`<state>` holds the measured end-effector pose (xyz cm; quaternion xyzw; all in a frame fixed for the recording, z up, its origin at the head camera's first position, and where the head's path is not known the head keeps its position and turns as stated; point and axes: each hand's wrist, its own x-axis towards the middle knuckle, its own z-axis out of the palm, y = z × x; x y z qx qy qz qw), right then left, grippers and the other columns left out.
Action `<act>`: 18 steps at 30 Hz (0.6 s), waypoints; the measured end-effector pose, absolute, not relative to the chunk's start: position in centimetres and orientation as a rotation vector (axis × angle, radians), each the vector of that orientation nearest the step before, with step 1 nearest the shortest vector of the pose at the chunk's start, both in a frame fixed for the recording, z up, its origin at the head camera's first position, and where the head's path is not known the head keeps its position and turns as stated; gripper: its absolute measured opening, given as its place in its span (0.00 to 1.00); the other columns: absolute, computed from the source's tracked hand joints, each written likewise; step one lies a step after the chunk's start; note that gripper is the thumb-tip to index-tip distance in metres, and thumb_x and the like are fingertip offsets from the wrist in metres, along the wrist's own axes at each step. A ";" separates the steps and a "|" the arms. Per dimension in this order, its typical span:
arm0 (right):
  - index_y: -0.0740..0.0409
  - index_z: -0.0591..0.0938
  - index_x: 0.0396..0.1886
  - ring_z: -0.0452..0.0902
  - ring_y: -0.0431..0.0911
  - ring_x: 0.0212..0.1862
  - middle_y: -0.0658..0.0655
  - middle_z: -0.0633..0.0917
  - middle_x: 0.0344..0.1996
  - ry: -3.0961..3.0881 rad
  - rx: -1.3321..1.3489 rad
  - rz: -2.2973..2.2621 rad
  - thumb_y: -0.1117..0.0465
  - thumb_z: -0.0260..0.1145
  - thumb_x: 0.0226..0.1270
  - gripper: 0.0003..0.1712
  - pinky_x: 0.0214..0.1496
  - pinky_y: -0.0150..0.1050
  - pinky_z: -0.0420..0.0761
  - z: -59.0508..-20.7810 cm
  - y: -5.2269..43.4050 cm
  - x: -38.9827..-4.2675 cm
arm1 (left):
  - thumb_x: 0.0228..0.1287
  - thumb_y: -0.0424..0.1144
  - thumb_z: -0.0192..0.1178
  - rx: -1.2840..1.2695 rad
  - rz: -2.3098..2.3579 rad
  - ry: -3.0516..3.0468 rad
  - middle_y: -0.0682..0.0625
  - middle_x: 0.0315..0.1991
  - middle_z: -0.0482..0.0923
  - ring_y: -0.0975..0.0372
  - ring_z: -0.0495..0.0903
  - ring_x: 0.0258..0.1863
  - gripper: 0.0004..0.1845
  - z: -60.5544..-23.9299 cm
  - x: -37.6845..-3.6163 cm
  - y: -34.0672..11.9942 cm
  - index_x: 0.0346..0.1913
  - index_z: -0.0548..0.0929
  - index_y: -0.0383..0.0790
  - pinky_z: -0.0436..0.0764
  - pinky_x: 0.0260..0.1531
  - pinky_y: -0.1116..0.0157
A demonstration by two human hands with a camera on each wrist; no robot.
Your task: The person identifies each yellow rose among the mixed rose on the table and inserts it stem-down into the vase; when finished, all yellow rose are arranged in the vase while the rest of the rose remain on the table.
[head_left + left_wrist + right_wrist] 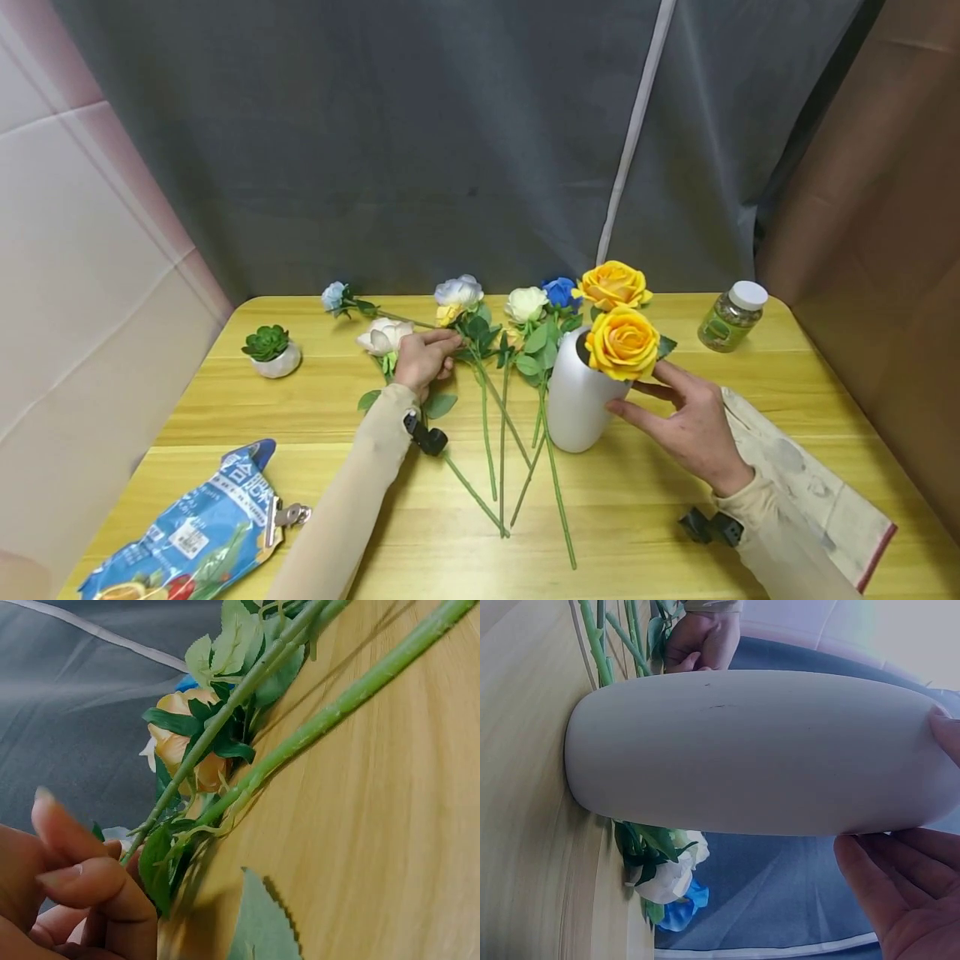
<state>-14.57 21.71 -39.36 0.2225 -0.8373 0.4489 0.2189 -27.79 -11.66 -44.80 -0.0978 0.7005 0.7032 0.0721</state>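
Observation:
My right hand (pixel 690 423) holds the upper part of a white vase (pixel 576 408), thumb on one side and fingers on the other. The vase stands on the table, with two yellow roses (pixel 622 342) at its mouth. Among the flowers lying to its left is my left hand (pixel 426 360). Its curled fingers (pixel 112 900) are at a green stem (pixel 217 724) just below a pale purple flower (pixel 459 291); the exact contact is partly hidden. Nearby lie a white flower (pixel 384 335), a cream rose (pixel 527 304) and a blue rose (pixel 561 293), their stems pointing toward me.
A small potted succulent (pixel 270 350) and a light blue flower (pixel 334 297) are on the left. A clipped blue bag (pixel 187 533) lies at the front left. On the right are a white-lidded jar (pixel 733 317) and a folded cloth (pixel 810 492).

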 end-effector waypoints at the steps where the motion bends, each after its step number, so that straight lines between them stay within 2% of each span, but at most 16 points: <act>1: 0.65 0.83 0.60 0.79 0.27 0.58 0.65 0.86 0.56 -2.314 0.617 1.243 0.76 0.82 0.47 0.36 0.49 0.30 0.86 -39.3 21.7 -14.6 | 0.74 0.33 0.61 -0.291 2.119 2.099 0.38 0.48 0.87 0.71 0.70 0.16 0.17 -44.8 -27.8 -11.7 0.61 0.82 0.28 0.69 0.17 0.75; 7: 0.64 0.82 0.61 0.79 0.27 0.58 0.64 0.86 0.57 -2.317 0.620 1.248 0.75 0.82 0.48 0.36 0.49 0.31 0.86 -39.2 21.6 -14.6 | 0.74 0.33 0.62 -0.299 2.172 2.055 0.41 0.47 0.88 0.71 0.68 0.17 0.18 -44.5 -27.6 -11.7 0.61 0.82 0.28 0.67 0.16 0.74; 12: 0.64 0.82 0.62 0.78 0.27 0.59 0.64 0.86 0.58 -2.322 0.615 1.256 0.75 0.82 0.48 0.37 0.49 0.29 0.85 -39.2 21.6 -14.5 | 0.74 0.34 0.62 -0.300 2.188 2.044 0.46 0.41 0.88 0.71 0.67 0.17 0.17 -44.2 -27.4 -11.8 0.59 0.83 0.28 0.67 0.16 0.75; 18: 0.63 0.82 0.62 0.78 0.27 0.59 0.64 0.86 0.58 -2.319 0.613 1.260 0.75 0.81 0.49 0.37 0.49 0.28 0.85 -39.1 21.6 -14.5 | 0.71 0.35 0.65 -0.302 2.101 2.118 0.50 0.30 0.87 0.71 0.70 0.16 0.14 -44.5 -27.2 -11.9 0.53 0.87 0.29 0.71 0.16 0.75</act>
